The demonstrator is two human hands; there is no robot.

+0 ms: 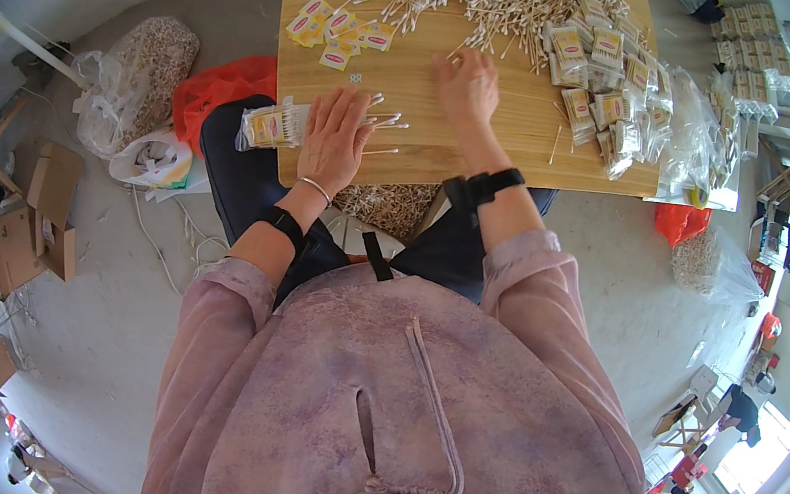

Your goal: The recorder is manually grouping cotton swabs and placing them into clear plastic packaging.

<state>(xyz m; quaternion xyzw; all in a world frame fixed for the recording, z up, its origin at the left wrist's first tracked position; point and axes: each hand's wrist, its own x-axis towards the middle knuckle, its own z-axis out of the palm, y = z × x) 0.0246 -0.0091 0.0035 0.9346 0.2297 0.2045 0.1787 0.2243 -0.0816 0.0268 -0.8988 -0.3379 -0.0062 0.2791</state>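
Cotton swabs (510, 0) lie in a broad, loose heap across the far part of the wooden table (409, 77), and a few more poke out past the fingers of the seated person's left hand (335, 137). That hand rests palm down near the table's close edge, its fingers long and side by side, with a clear packet (275, 127) of swabs and a yellow label right against its outer side; from where I stand I cannot tell whether it grips anything underneath. The right hand (468, 86) is at the near fringe of the heap, its fingers bent and narrow, a little blurred, and I cannot make out whether a swab is between them. Yellow cards (336, 55) are scattered beyond the left hand, several overlapping. Over to the right, filled packets (611, 108) are piled up, touching one another, with crumpled clear plastic (695, 123) just beside them. Each forearm wears a black band (284, 224), and a thin bracelet (315, 188) circles the left wrist. Down on the floor to the left sit a red bag (224, 97), a big clear sack (153, 61) and an open cardboard box (51, 199).
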